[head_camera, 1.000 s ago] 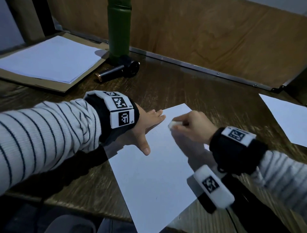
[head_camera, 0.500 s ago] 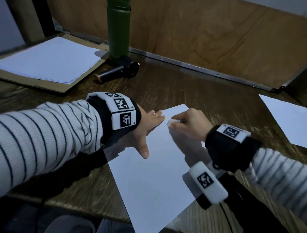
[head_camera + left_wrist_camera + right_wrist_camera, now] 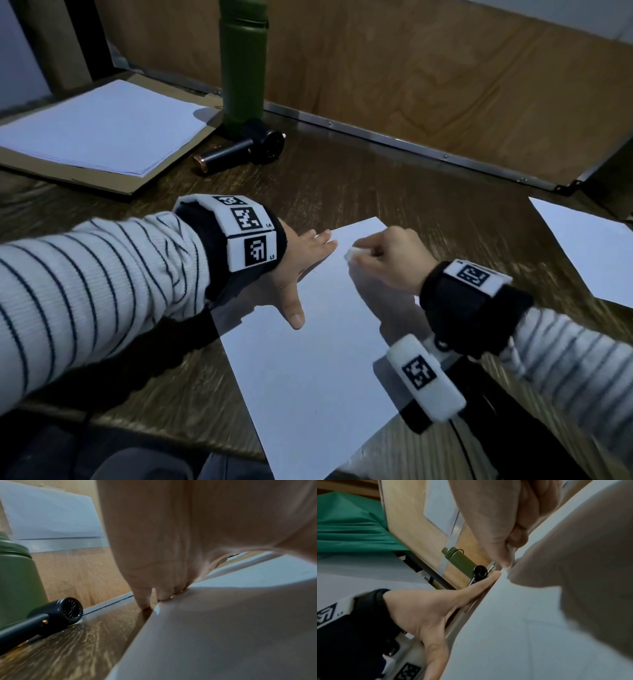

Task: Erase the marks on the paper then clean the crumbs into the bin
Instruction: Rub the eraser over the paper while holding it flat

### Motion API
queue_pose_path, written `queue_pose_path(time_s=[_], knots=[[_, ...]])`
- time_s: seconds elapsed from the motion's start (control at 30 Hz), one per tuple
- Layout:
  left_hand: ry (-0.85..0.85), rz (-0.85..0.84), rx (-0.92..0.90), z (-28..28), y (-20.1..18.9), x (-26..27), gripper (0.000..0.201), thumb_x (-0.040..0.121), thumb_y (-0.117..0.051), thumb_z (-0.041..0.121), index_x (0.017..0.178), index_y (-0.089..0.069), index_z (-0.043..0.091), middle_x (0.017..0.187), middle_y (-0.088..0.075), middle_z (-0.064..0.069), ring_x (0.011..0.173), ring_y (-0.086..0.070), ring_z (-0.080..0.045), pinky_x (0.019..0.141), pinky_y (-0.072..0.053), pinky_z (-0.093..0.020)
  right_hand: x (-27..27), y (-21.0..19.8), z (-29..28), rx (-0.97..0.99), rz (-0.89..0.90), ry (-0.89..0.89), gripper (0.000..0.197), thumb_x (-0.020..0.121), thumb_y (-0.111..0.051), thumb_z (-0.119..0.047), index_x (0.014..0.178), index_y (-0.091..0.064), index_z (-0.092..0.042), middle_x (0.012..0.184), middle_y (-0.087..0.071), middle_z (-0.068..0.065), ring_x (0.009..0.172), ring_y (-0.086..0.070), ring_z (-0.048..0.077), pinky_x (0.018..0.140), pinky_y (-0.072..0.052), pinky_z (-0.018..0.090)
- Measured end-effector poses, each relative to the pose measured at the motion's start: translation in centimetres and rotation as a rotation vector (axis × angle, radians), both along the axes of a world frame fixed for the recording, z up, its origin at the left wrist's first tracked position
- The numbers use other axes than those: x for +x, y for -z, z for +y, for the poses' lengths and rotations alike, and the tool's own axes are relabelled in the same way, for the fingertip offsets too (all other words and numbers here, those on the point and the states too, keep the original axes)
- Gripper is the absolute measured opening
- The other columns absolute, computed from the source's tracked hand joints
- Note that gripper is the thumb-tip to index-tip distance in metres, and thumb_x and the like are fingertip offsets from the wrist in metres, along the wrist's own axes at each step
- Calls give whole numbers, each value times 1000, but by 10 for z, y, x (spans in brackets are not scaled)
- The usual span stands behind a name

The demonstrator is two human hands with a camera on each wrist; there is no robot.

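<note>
A white sheet of paper (image 3: 318, 370) lies on the dark wooden table in front of me. My left hand (image 3: 305, 260) lies flat on the sheet's far left edge, fingers straight and thumb spread, pressing it down. In the left wrist view the fingertips (image 3: 163, 596) meet the paper's edge (image 3: 223, 628). My right hand (image 3: 387, 260) pinches a small white eraser (image 3: 354, 254) against the paper near its far corner. The right wrist view shows the eraser (image 3: 511, 559) between thumb and fingers, touching the sheet. I cannot make out any marks on the paper.
A tall green bottle (image 3: 243, 65) stands at the back, with a small black handheld blower (image 3: 250, 149) lying beside it. A stack of white paper on cardboard (image 3: 99, 126) sits far left. Another white sheet (image 3: 592, 253) lies at the right edge. A wooden wall panel (image 3: 411, 78) closes the back.
My right hand with the eraser has shifted a little over the paper's far corner in a rubbing motion. The left hand stays flat on the sheet.
</note>
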State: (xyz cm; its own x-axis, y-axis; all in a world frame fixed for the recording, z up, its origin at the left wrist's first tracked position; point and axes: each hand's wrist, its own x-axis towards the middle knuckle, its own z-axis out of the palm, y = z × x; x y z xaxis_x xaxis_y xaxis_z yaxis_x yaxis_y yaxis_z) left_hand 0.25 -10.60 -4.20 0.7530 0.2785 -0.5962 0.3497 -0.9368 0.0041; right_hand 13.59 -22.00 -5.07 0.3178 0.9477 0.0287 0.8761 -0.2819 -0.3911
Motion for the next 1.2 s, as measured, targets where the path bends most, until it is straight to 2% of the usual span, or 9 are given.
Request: queue_pose_path(time_s=[0.1, 0.3, 0.43, 0.53, 0.67, 0.8, 1.0, 1.1, 1.2], knots=[[-1, 11, 8, 1, 1, 0, 137, 59, -72, 67, 144, 27, 24, 154, 28, 5, 144, 20, -14, 119, 1, -45, -5, 5, -2, 17, -8, 14, 42, 85, -56, -20, 44, -49, -23, 39, -43, -4, 49, -44, 8, 51, -31, 15], [1, 4, 59, -7, -5, 3, 138, 59, -74, 63, 147, 22, 19, 156, 24, 3, 145, 13, -13, 117, -4, -37, -44, -2, -34, -131, 188, -283, 16, 86, -60, -27, 83, -74, -20, 57, -57, -5, 58, -48, 6, 60, -40, 16], [-10, -22, 92, -14, -8, 2, 134, 61, -76, 60, 148, 18, 18, 157, 18, 1, 147, 4, -15, 117, -7, -36, -13, -1, -6, -66, 108, -69, 20, 81, -59, -30, 81, -74, -17, 48, -54, -14, 54, -50, 1, 56, -37, 10], [-22, -2, 106, -19, -16, 1, 130, 63, -75, 59, 149, 15, 22, 158, 15, 3, 147, -1, -19, 116, -11, -40, 7, 2, 13, -23, 72, 95, 21, 83, -55, -25, 85, -75, -17, 61, -56, -10, 70, -49, 12, 67, -38, 21], [-48, -49, 71, -17, -9, -2, 131, 63, -74, 60, 149, 17, 23, 157, 18, 5, 147, 6, -17, 117, -4, -40, -10, 2, -8, -35, 38, -39, 19, 86, -59, -28, 70, -67, -20, 45, -49, -7, 54, -47, 8, 55, -32, 14], [-25, -62, 66, -12, 0, -3, 134, 59, -68, 71, 148, 18, 19, 157, 19, 1, 146, 10, -16, 117, 1, -40, -36, 2, -38, -134, 178, -285, 19, 86, -58, -32, 82, -72, -19, 65, -64, 5, 60, -51, 13, 63, -42, 22], [-15, -55, 53, -15, -4, -3, 132, 63, -70, 65, 147, 21, 18, 156, 23, 0, 146, 12, -17, 117, -1, -40, -4, 0, -4, -19, 99, 10, 19, 84, -60, -26, 82, -74, -14, 53, -52, -7, 56, -49, 0, 51, -36, 5], [-11, -41, 63, -16, -5, -2, 133, 63, -70, 65, 147, 22, 18, 156, 24, 0, 146, 12, -17, 117, -3, -41, -3, 6, 0, 18, 82, 65, 23, 86, -57, -27, 65, -65, -31, 49, -52, -8, 58, -49, 6, 56, -36, 16], [-14, -59, 63, -15, -2, -2, 132, 64, -71, 63, 147, 20, 15, 157, 22, -1, 146, 10, -17, 117, -3, -38, -28, 5, -26, -22, 122, -104, 25, 86, -56, -26, 62, -62, -30, 47, -51, -8, 54, -47, 6, 58, -35, 17]])
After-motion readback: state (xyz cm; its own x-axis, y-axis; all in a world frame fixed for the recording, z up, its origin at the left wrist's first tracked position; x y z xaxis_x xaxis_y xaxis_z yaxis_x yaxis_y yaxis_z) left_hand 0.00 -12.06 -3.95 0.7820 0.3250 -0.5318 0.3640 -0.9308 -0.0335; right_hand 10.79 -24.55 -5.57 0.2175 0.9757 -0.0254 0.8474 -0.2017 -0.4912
